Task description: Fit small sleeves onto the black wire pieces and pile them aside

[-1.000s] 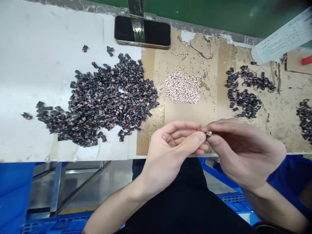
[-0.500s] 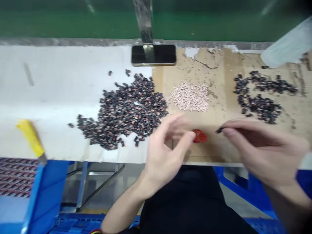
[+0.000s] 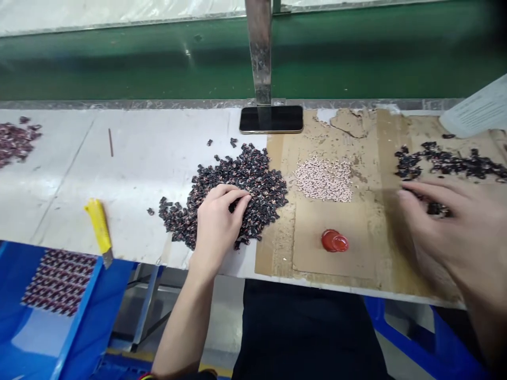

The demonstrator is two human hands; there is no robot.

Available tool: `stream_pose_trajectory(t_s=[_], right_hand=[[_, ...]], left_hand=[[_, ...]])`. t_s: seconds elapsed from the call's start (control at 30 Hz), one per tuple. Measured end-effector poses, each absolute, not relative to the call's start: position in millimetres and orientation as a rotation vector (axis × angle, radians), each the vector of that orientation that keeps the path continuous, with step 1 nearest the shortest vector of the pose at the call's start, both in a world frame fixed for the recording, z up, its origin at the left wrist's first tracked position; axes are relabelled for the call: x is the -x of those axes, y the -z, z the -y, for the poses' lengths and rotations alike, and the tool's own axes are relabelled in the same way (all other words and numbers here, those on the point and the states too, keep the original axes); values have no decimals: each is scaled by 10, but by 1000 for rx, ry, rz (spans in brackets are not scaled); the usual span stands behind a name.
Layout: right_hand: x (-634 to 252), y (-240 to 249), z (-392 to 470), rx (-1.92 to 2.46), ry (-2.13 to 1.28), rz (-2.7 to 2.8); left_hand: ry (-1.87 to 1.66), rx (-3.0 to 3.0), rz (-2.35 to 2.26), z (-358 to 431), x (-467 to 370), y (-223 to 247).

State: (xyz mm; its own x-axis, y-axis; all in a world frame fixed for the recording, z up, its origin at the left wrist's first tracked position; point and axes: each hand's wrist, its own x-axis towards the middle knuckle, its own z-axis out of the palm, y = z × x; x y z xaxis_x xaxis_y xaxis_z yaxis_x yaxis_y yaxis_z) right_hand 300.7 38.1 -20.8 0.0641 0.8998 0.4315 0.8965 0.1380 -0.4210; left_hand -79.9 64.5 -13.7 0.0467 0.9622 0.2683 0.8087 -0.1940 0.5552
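Observation:
My left hand [image 3: 220, 216] rests over a pile of small black parts with reddish-copper bits [image 3: 241, 169], thumb and forefinger pinched together at its surface. Whatever lies between those fingertips is too small to make out. At the right, my right hand [image 3: 447, 221], slightly blurred, hovers by a second, looser group of black parts [image 3: 471, 163], its thumb and forefinger close together. I cannot make out anything between them. Between the hands, a red glossy blob of paste [image 3: 333, 240] sits on a cardboard square [image 3: 312, 258]. Behind it lie many tiny pinkish pieces [image 3: 325, 179].
A black phone [image 3: 271, 119] lies below a metal post [image 3: 259, 53]. A yellow utility knife [image 3: 98, 226] overhangs the table's front edge, above a blue bin [image 3: 81, 338] with rows of parts. A whitish container [image 3: 475, 111] stands back right; reddish pieces [image 3: 18, 142] lie far left.
My left hand has moved left from beside the red paste onto the black pile. My right hand has moved right, carrying its small black part toward the right group. The view has shifted.

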Motion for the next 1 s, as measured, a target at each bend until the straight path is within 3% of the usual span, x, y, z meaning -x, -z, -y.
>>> stream_pose_trajectory(t_s=[0.13,0.27,0.43,0.73,0.87,1.0], right_hand=[[-2309,73,-767,1458,-82,2179],[-2036,124,-1016,1395,-148,2421],[-2007,216,-1068,1377,-68,2440],[-2069,87,-995,1435,-97,2318],[-2169,-34,-897,1459,-377,2002],[-2236,-109,-734,1389,-1011,1416]], left_hand=[[-1055,-1871,-1853,-648,800,108],[-1293,-1270,-1689,-587,760,29],[-1332,-847,-1241,-488,650,-97],[-1373,-667,-1135,-414,433,-158],[-1336,-813,-1154,-379,259,-196],[-1288,-1111,-1172,-331,29,-235]])
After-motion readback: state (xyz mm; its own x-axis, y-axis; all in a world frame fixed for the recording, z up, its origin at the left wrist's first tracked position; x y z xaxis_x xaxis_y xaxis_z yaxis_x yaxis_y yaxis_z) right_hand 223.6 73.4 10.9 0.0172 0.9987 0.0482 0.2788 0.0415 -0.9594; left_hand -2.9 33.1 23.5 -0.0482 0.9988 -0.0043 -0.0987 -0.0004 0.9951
